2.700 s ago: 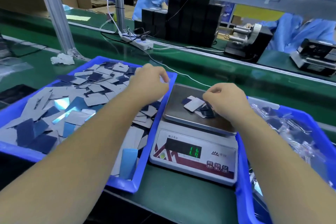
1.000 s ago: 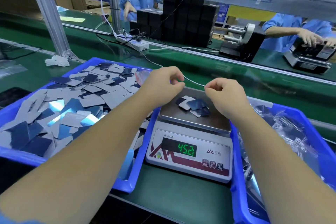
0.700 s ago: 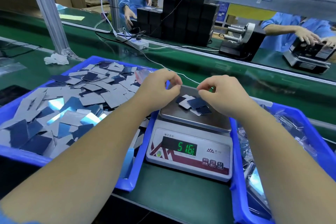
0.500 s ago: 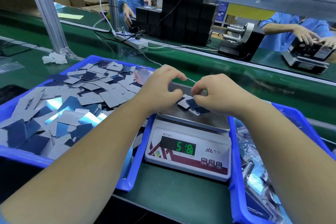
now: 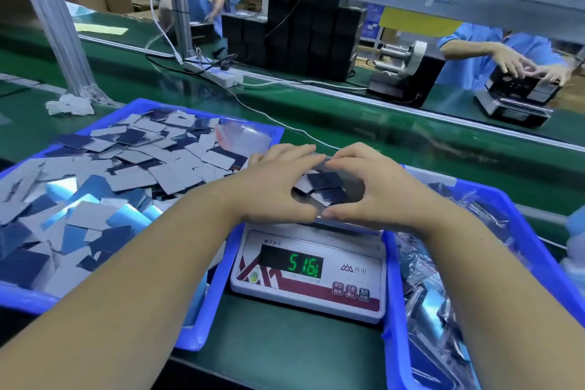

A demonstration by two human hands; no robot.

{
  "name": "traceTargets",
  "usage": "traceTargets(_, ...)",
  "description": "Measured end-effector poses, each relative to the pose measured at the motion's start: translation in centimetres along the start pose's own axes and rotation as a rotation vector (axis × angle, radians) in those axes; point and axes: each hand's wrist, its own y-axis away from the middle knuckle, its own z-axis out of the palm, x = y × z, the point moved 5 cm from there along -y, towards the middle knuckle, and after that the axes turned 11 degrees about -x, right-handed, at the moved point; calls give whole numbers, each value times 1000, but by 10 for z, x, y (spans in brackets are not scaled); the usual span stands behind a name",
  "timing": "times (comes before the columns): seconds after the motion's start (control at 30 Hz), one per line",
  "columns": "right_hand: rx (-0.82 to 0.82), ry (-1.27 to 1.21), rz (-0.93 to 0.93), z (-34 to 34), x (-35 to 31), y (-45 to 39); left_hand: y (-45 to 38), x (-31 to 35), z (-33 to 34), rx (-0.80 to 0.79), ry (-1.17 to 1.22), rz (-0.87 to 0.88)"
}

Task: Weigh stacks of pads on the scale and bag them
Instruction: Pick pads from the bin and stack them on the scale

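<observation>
A white digital scale (image 5: 308, 275) stands between two blue bins, its green display reading 516. On its steel pan lies a small heap of grey and dark blue pads (image 5: 323, 187). My left hand (image 5: 272, 187) and my right hand (image 5: 373, 190) cup the heap from both sides, fingertips nearly meeting behind it and thumbs in front. Both hands press against the pads; the heap rests on the pan. The blue bin at left (image 5: 209, 320) holds several loose pads, and a clear bag (image 5: 234, 136) lies at its far corner.
The blue bin at right (image 5: 395, 310) holds filled clear bags. Beyond runs a green conveyor belt (image 5: 364, 123) with a power strip (image 5: 215, 71) and cable. Black boxes, a tape dispenser (image 5: 405, 70) and other workers in blue stand behind. A metal post (image 5: 53, 25) rises at left.
Both hands came together from above the pan and closed in around the pad heap. The display climbed from 452 to about 516.
</observation>
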Motion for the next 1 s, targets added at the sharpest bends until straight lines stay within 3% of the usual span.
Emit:
traceTargets(0.17,-80,11,32,10,4,-1,-2,2,5,-43,-85,23)
traceTargets(0.37,-92,66,43,13,0,-3,-1,5,-5,18,-94,26)
traceTargets(0.7,-10,9,-4,12,-7,-1,1,7,-9,102,102,89)
traceTargets(1.0,170,-140,-19,5,5,-4,3,-6,-12,158,378,47)
